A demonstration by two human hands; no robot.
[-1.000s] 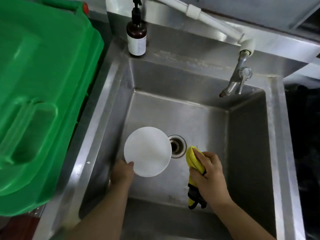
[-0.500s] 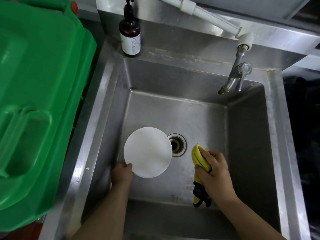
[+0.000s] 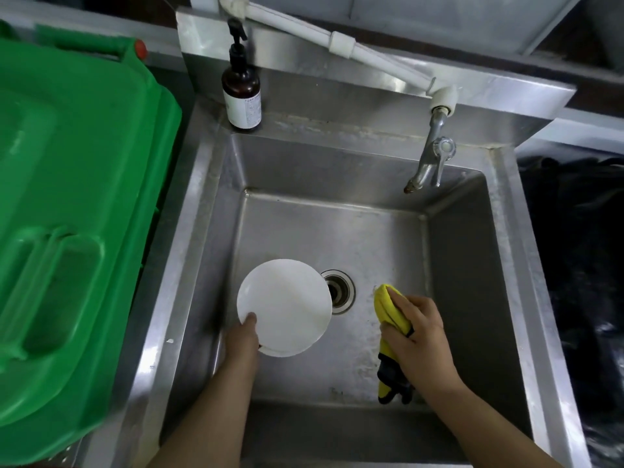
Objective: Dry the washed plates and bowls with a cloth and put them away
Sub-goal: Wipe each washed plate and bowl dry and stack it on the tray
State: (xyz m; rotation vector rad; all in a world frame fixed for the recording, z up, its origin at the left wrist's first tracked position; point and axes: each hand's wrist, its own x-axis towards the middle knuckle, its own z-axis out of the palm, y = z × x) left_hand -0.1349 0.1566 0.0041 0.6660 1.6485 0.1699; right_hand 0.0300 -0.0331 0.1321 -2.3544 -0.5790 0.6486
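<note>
— Cloth hand has slid right, away from the drain, since a second ago; the plate has hardly budged.

— Near side first: right hand (image 3: 417, 336) has its fingers curled round the yellow cloth (image 3: 388, 307), bunched, with a dark end hanging below the palm.

— And the left?

— Left hand (image 3: 243, 342) pinches the white plate (image 3: 285, 307) at its lower-left rim, thumb on top, held over the sink (image 3: 472, 265) floor, its edge overlapping the drain (image 3: 341, 292).

— Plate and cloth touching?

— No, apart, drain between them.

— Further back?

— Tap (image 3: 430, 157) over the far right corner, brown pump bottle (image 3: 242, 92) on the back-left ledge, green bin lid (image 3: 67, 214) alongside on the left.
</note>
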